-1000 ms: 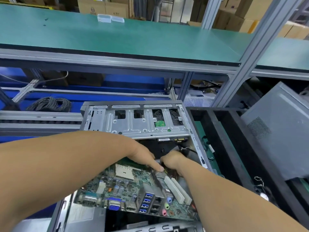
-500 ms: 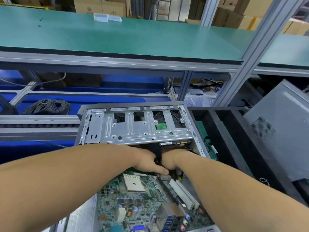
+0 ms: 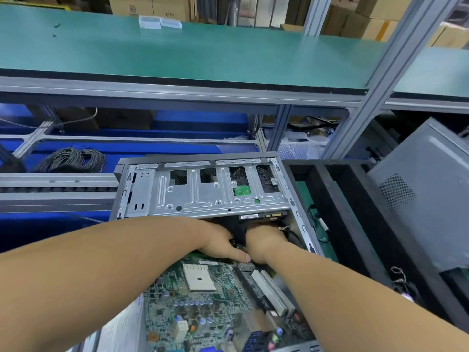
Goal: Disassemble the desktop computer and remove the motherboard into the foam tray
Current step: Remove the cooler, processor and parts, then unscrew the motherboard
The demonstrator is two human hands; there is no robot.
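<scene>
Both hands deep in open computer case [image 3: 142, 189], at far edge of motherboard [image 3: 203, 301]. Left hand [image 3: 223, 243] thumb extended; right hand [image 3: 266, 241] fingers hidden, grip unclear. Foam tray [image 3: 330, 199] just right.

Computer case [image 3: 142, 199] at centre; motherboard [image 3: 203, 301] inside it at 6 o'clock; drive cage [image 3: 203, 196] behind the board at 12; both hands between them, left hand [image 3: 220, 243] touching right hand [image 3: 264, 241]; foam tray [image 3: 330, 199] at 3 o'clock; cable coil [image 3: 73, 160] at 10.
</scene>
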